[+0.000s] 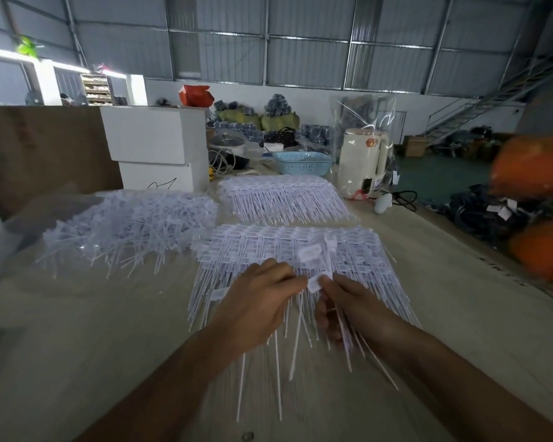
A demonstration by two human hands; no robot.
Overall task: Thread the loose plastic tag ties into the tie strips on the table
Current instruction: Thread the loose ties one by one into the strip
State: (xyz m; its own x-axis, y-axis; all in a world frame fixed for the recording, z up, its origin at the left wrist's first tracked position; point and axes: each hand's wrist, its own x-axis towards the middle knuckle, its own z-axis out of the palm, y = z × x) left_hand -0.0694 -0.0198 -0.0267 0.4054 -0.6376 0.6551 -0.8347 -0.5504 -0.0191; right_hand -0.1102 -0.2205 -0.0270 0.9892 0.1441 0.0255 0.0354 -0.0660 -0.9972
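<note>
Both hands, left hand and right hand, apparently pinch one small white plastic tag tie above the nearest white tie strip stack. Blur obscures fingertips. A slip could drop it among identical ties.

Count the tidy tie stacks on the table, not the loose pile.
2: the near stack under both hands, and the far stack before the blue basket. More may be hidden.

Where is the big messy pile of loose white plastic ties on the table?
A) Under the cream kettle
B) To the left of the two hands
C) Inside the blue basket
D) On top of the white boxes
B: the messy pile of loose white plastic ties lies on the pale wooden table, left of and beyond the left hand and right hand.
</note>
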